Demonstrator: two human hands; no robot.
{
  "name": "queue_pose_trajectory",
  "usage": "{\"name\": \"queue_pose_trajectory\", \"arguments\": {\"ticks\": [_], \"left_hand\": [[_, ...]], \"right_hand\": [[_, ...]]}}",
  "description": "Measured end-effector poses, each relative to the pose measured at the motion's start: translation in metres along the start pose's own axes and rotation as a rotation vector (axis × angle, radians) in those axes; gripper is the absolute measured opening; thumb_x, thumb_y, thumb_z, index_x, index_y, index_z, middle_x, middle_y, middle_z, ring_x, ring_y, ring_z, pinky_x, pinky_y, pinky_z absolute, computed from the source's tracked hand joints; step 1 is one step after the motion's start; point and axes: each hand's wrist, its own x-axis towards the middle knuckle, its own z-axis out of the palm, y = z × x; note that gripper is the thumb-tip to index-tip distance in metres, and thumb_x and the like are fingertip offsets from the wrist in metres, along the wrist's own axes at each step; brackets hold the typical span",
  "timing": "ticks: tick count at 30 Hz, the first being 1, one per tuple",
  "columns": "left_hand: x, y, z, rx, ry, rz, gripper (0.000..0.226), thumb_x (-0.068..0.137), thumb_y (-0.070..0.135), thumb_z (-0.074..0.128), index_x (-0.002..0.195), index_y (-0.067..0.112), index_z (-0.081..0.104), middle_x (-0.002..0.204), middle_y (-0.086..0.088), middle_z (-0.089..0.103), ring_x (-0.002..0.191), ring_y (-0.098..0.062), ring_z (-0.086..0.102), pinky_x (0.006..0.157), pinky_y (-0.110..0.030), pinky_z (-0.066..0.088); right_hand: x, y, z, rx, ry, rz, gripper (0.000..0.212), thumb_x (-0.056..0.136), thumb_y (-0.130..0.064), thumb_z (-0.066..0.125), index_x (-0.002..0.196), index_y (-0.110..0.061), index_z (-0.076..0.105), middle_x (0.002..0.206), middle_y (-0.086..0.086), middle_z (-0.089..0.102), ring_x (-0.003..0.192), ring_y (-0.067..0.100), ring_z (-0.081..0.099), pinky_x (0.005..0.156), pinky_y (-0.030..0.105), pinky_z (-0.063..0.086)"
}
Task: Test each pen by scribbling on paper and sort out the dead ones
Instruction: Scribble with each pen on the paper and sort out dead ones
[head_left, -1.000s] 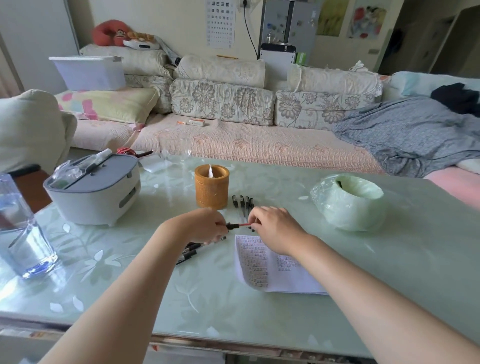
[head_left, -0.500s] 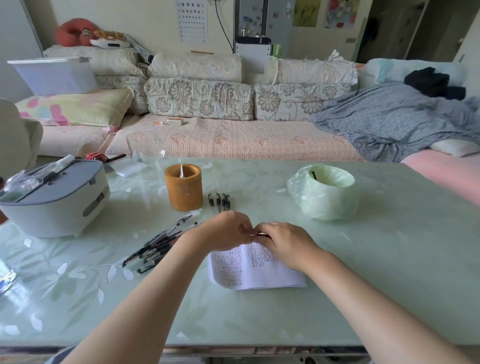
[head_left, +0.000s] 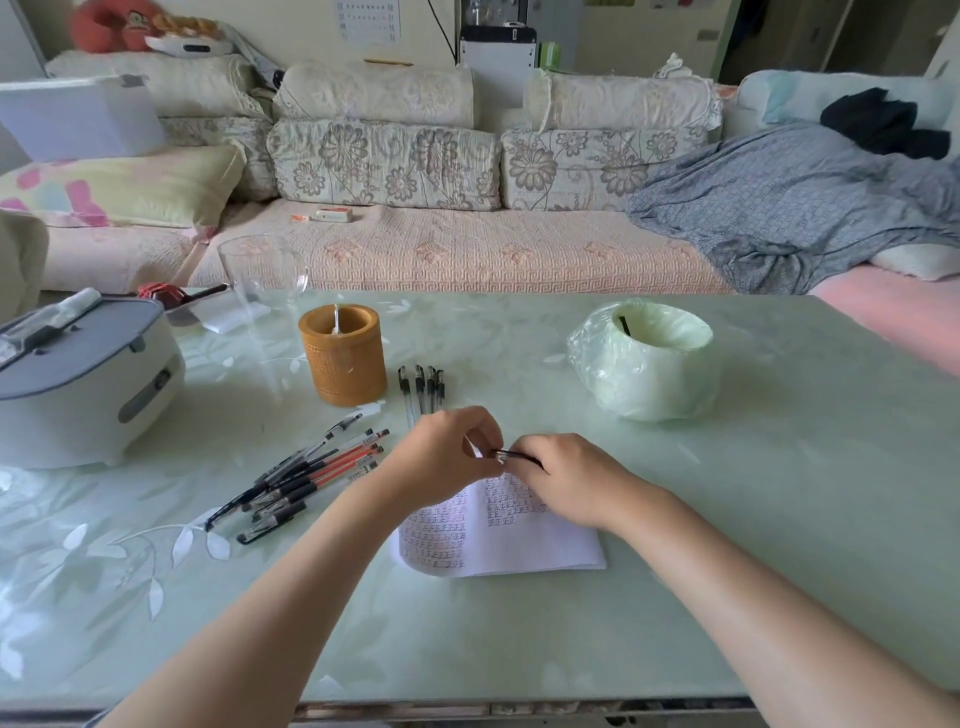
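Observation:
Above the top edge of a scribbled white paper (head_left: 524, 540), my left hand (head_left: 441, 449) and my right hand (head_left: 563, 480) meet around one dark pen (head_left: 514, 456). The right hand holds its barrel; the left pinches its near end, possibly the cap. A loose pile of black and red pens (head_left: 306, 475) lies left of the paper. Several black pens (head_left: 422, 387) lie side by side behind my hands. A brown pen holder (head_left: 343, 356) stands next to them with one white item inside.
A green-lined bin (head_left: 647, 358) stands at the right of the table. A white and grey appliance (head_left: 78, 374) sits at the left, with a clear glass jug (head_left: 262, 270) behind the holder. A sofa with cushions and a grey blanket runs behind the table.
The view has shifted left to right, bringing the pen pile into sight. My hands came together over the paper's top edge; the red-tipped pen seen between them earlier is now mostly covered.

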Motion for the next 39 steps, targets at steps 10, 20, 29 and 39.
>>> {"name": "queue_pose_trajectory", "arguments": {"ticks": [10,20,29,39], "left_hand": [[0.001,-0.007,0.009,-0.042,-0.062,-0.044,0.008,0.088,0.017,0.065,0.084,0.023,0.069,0.072,0.009,0.07,0.064,-0.005,0.066,0.067,-0.03,0.053],[0.003,-0.008,-0.001,0.021,-0.031,-0.037,0.004,0.09,0.022,0.065,0.088,0.023,0.068,0.078,0.011,0.068,0.071,-0.004,0.064,0.066,-0.023,0.051],[-0.001,-0.019,0.002,0.423,-0.03,-0.049,0.01,0.092,0.025,0.053,0.099,0.025,0.061,0.093,0.008,0.065,0.074,-0.01,0.058,0.064,-0.026,0.051],[0.004,-0.016,0.017,0.376,-0.047,0.081,0.025,0.088,0.037,0.065,0.109,0.025,0.062,0.098,0.006,0.054,0.087,-0.011,0.049,0.072,-0.024,0.039]], "right_hand": [[-0.003,0.001,0.003,-0.209,0.049,-0.068,0.025,0.099,-0.043,0.044,0.094,-0.024,0.058,0.087,0.005,0.065,0.084,0.031,0.058,0.066,0.036,0.042],[-0.002,0.003,-0.001,0.015,0.012,0.036,0.035,0.093,-0.051,0.051,0.124,-0.035,0.056,0.102,-0.005,0.068,0.097,0.019,0.061,0.084,0.036,0.049],[-0.007,0.01,0.002,0.493,0.129,0.141,0.036,0.089,0.004,0.04,0.086,-0.026,0.06,0.071,-0.003,0.057,0.054,0.01,0.051,0.054,0.027,0.041],[-0.014,0.016,0.012,0.835,0.01,0.069,0.032,0.094,0.001,0.057,0.118,-0.019,0.066,0.088,-0.002,0.06,0.078,0.01,0.058,0.069,0.02,0.047]]}}
